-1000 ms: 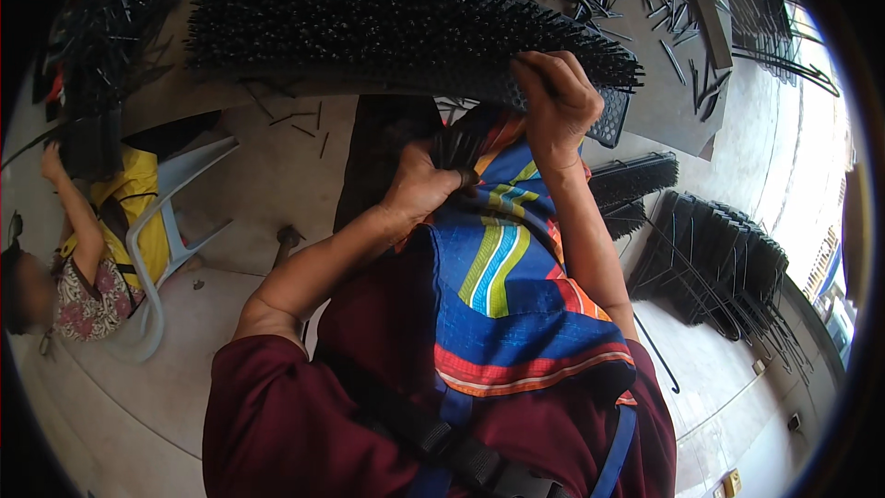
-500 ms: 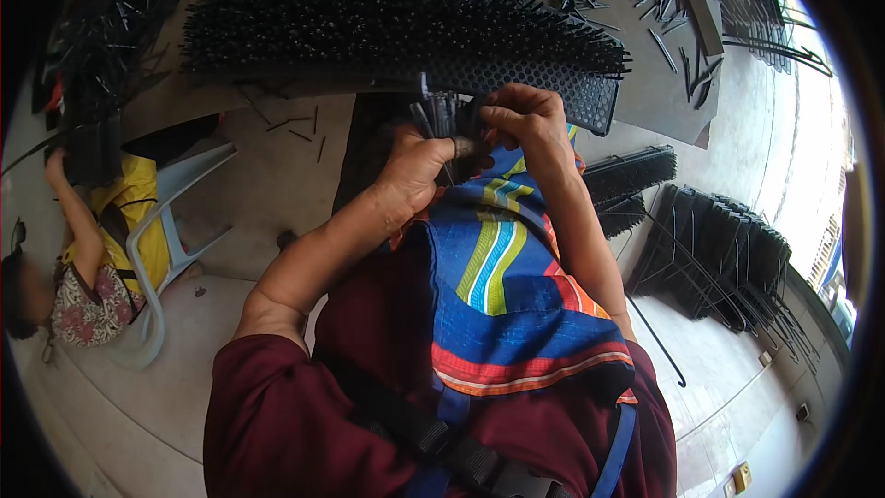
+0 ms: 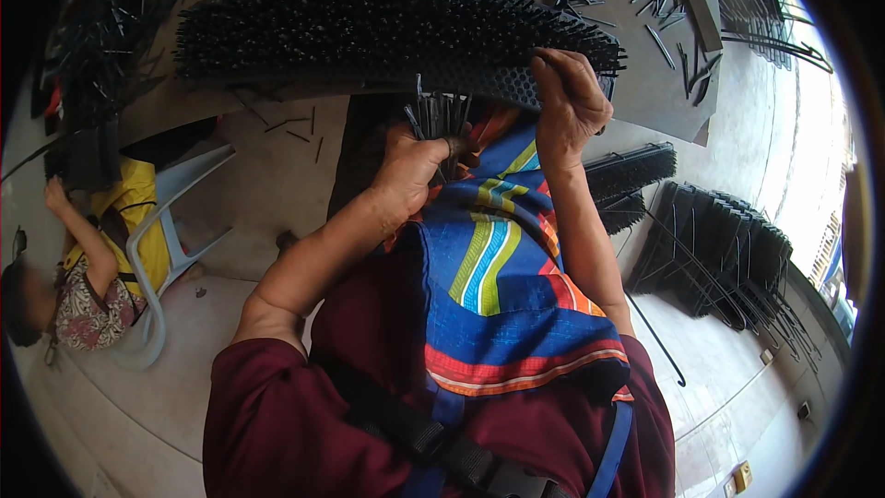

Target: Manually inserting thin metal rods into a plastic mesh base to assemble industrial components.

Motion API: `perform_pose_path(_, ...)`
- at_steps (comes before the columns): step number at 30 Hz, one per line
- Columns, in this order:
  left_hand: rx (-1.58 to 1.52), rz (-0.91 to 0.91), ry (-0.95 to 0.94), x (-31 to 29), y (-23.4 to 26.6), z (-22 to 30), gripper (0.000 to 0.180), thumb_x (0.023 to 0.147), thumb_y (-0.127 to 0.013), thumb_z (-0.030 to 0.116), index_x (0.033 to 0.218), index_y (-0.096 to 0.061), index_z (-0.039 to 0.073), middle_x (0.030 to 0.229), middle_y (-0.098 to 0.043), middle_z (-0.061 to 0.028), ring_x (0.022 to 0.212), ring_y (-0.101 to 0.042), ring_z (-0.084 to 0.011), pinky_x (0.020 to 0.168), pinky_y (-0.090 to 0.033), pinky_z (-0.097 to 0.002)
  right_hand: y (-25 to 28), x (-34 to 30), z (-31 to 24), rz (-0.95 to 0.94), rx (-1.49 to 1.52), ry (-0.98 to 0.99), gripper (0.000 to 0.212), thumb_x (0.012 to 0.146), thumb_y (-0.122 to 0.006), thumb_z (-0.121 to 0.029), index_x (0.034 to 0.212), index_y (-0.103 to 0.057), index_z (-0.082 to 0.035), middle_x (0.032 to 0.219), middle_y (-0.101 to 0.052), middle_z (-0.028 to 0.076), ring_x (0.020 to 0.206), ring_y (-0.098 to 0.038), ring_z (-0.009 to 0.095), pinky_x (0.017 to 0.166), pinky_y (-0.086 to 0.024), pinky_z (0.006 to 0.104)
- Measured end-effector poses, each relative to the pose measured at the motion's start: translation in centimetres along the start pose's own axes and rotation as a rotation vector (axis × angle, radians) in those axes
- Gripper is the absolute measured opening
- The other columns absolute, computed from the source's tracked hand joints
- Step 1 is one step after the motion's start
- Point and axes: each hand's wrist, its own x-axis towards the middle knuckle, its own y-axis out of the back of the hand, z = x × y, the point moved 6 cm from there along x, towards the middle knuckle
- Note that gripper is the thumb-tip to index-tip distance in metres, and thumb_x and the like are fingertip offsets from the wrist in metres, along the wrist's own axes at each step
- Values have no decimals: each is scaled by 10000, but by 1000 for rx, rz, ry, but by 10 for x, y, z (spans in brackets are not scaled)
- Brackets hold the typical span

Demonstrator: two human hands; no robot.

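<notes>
The left hand [image 3: 407, 171] grasps black strips [image 3: 442, 114]; the right hand [image 3: 573, 112] is bunched by the panel [image 3: 509, 85], whether holding one I cannot tell.

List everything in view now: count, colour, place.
Table: one, grey, top
Bristled perforated board: one, black, at table edge
Loose strips: many, black, on table
Strip bundle: one, black, below board
Bristled panels: several, black, right
Hooked rod: one, black, right
Plastic chair: one, pale blue, left
Co-worker: one, patterned clothing, far left
Striped apron: one, multicoloured, wearer's front
Left hand: one, bare, around strip bundle
Right hand: one, bare, at board's right end
</notes>
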Motion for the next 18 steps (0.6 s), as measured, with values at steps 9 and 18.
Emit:
perform_pose_path(9, -16, 21, -34, -4, -2, 2, 248, 774, -626, -52, 1023, -630, -50, 887, -679, -141, 727, -691, -242, 630, -576, -318, 1, 0, 8, 53, 59, 1, 111, 756, -676, 73, 860, -680, 32, 818, -647, 63, 742, -588, 94, 671, -445, 195)
perform_pose_path(18, 4, 45, -14, -8, 0, 9, 184, 748, -673, -13, 930, -654, -39, 831, -677, -146, 688, -690, -221, 575, -548, -284, -19, -7, 0, -110, -240, 92, 142, 712, -711, 52, 844, -690, 4, 782, -631, 67, 656, -601, 126, 596, -461, 221)
